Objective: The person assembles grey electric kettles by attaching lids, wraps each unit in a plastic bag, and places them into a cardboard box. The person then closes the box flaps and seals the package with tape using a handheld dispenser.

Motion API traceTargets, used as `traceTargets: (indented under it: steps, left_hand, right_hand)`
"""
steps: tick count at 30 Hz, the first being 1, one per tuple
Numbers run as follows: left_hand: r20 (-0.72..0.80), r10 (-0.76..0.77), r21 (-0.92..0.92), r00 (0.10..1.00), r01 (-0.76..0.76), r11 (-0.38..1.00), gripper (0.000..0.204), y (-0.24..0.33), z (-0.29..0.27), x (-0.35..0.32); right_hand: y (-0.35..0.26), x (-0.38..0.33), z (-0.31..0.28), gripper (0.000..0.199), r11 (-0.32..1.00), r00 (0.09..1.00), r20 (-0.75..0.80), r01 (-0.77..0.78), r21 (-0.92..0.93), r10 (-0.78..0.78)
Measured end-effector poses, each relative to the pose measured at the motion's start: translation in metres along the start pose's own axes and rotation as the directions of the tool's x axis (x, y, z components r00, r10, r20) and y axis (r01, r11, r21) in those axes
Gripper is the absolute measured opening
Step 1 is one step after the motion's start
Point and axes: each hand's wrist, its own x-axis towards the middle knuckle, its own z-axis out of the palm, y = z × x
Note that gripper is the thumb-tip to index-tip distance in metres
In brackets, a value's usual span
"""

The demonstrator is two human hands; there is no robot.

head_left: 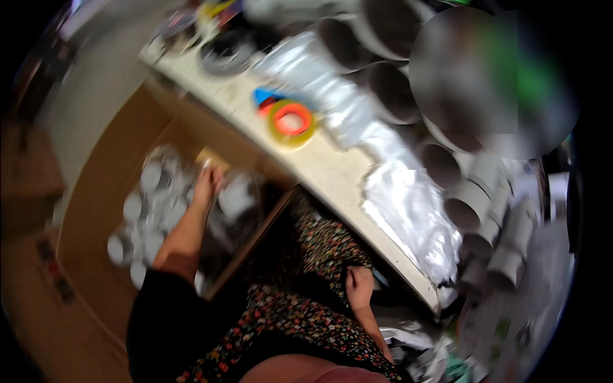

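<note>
My left hand [209, 182] reaches down into a large open cardboard box [102, 163] at the left. Its fingers are drawn together among white tubular pieces [153, 177] in clear plastic; what they pinch, if anything, is blurred. Another wrapped white piece [236, 196] lies just right of that hand. My right hand [359, 286] rests with curled fingers on the flowered cloth [329, 246] over my leg, beside the table edge. Whatever may be inside those fingers is hidden.
A pale table [335, 172] runs diagonally along the box's right side. On it lie orange and yellow tape rolls [292, 120], flat clear plastic bags [408, 210] and several stacked grey-white pipes [469, 204]. Crumpled plastic [408, 338] lies at the lower right.
</note>
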Motion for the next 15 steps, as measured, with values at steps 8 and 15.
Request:
traceTargets:
  steps: [8, 15]
  left_hand:
    - [-0.367, -0.331, 0.222, 0.869, 0.427, 0.877, 0.036, -0.078, -0.023, 0.008]
    - [-0.304, 0.007, 0.72, 0.953, 0.225, 0.657, 0.042, -0.046, -0.031, 0.023]
  right_hand:
    - [-0.016, 0.0, -0.005, 0.016, 0.997, 0.995, 0.097, 0.032, -0.064, -0.026]
    - [-0.003, 0.001, -0.009, 0.017, 0.996, 0.989, 0.145, 0.002, -0.091, 0.011]
